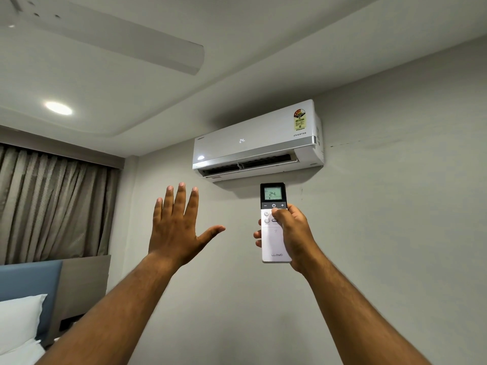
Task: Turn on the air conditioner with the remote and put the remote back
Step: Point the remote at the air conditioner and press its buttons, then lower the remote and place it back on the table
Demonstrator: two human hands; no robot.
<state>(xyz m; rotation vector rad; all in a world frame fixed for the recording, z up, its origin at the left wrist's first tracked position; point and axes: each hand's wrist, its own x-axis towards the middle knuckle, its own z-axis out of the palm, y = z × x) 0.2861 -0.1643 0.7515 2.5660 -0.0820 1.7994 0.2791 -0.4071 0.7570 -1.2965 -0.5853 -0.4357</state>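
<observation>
Your right hand (292,233) grips the Lloyd remote (274,222) upright, long axis vertical, screen end pointing up at the air conditioner (258,140) showing 24, your left hand (176,227) raised beside it, fingers (181,198) spread open.

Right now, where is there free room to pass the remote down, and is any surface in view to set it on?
Free air lies between the open left hand and the right hand holding the remote, and right of it, along the bare wall. Above, the air conditioner crowds the space. Only the bed, lower left, offers a surface.
</observation>
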